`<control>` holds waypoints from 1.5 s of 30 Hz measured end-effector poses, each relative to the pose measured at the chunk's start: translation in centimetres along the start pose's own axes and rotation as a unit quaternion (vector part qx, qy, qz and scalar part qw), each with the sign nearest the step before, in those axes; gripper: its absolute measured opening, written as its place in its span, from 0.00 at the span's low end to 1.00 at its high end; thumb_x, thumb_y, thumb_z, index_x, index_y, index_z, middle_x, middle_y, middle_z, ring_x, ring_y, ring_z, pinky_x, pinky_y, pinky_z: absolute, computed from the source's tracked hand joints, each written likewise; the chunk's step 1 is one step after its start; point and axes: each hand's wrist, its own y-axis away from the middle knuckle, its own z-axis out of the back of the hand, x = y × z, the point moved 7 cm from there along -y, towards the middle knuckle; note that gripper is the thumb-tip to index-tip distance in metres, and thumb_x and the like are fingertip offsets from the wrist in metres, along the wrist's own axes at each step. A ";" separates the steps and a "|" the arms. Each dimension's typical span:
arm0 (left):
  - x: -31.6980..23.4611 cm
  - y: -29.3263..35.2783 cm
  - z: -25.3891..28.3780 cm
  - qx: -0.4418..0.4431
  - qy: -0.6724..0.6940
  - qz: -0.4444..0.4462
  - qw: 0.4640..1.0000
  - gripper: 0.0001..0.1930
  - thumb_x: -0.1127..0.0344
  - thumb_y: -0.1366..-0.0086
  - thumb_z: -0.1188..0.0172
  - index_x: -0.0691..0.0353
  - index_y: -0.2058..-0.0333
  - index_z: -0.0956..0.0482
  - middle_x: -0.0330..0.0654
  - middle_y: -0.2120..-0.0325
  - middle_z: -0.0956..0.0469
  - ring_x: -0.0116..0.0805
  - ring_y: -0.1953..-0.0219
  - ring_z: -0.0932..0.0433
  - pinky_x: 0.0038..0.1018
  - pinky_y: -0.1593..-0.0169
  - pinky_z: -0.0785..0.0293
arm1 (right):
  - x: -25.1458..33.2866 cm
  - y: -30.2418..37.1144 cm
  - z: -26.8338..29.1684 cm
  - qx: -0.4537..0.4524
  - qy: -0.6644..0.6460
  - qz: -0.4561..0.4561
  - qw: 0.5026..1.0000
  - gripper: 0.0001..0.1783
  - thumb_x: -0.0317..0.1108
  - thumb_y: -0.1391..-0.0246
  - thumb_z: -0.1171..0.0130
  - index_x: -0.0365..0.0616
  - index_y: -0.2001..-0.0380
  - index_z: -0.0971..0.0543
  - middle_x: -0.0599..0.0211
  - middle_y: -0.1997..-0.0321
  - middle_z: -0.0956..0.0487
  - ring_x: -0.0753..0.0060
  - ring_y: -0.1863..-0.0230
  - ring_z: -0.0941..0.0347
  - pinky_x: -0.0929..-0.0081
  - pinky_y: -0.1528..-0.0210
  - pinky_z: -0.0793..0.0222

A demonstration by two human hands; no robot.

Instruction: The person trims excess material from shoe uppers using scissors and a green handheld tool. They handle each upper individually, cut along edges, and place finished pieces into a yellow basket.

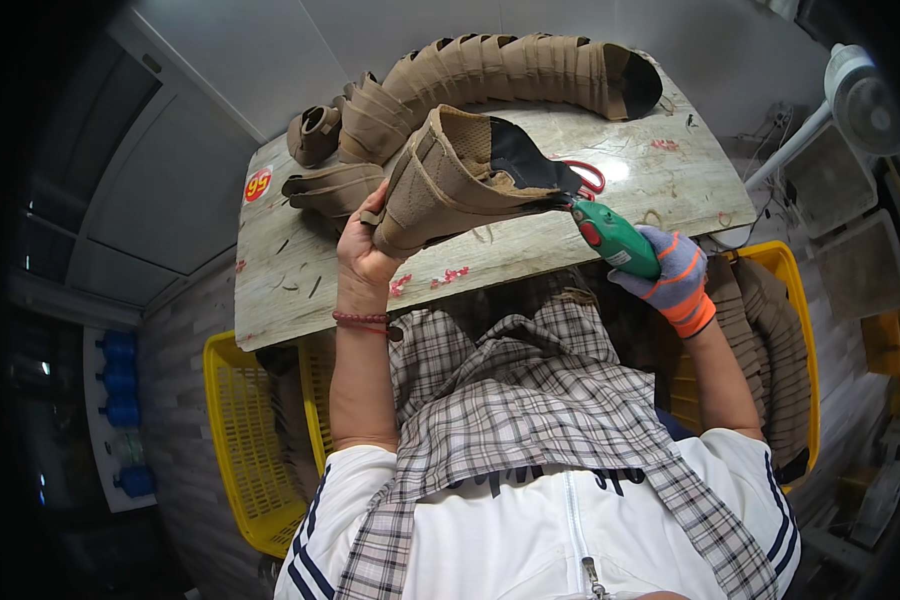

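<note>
My left hand is bare and closed around one end of a tan shoe upper, holding it above the table. The upper has thick stitched seams, a mesh inside and a black lining on its far side. In my right hand, which wears a grey and orange glove, is a green hand-held power tool. Its dark narrow tip meets the right end of the upper; what the tip does there is too small to tell. Just behind that tip lie scissors with red handles, partly hidden.
A long curved row of nested tan uppers lies along the back of the worn table. More uppers sit at the left. Yellow baskets stand on both sides, the right one holding uppers. A white fan stands far right.
</note>
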 end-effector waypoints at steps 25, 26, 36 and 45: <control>-0.3 3.6 -3.5 0.052 -0.166 -0.229 0.958 0.24 0.65 0.34 0.46 0.63 0.41 0.36 0.44 0.43 0.31 0.44 0.41 0.33 0.44 0.38 0.38 | 0.4 -1.4 -4.6 0.037 -0.195 -0.169 0.966 0.25 0.39 0.62 0.25 0.40 0.60 0.22 0.61 0.72 0.18 0.73 0.72 0.21 0.76 0.69 0.27; 0.1 3.6 -3.6 0.058 -0.173 -0.233 0.955 0.24 0.66 0.34 0.46 0.63 0.41 0.35 0.44 0.43 0.31 0.43 0.41 0.33 0.44 0.38 0.38 | 0.8 -1.5 -5.0 0.054 -0.218 -0.184 0.957 0.25 0.38 0.61 0.26 0.39 0.60 0.22 0.63 0.71 0.19 0.75 0.71 0.23 0.77 0.68 0.27; 1.9 2.9 -3.7 0.086 -0.268 -0.266 0.922 0.22 0.72 0.35 0.45 0.64 0.43 0.32 0.44 0.46 0.28 0.40 0.43 0.31 0.40 0.39 0.36 | 1.7 -2.0 -6.2 0.078 -0.302 -0.229 0.922 0.25 0.39 0.58 0.27 0.38 0.58 0.23 0.64 0.70 0.19 0.81 0.71 0.25 0.79 0.68 0.28; 2.6 2.8 -4.3 0.096 -0.217 -0.255 0.937 0.20 0.73 0.36 0.44 0.64 0.45 0.30 0.43 0.48 0.27 0.39 0.44 0.29 0.39 0.41 0.33 | 0.8 -1.8 -5.1 0.079 -0.233 -0.225 0.943 0.25 0.40 0.59 0.27 0.38 0.59 0.22 0.63 0.71 0.18 0.77 0.72 0.22 0.78 0.69 0.26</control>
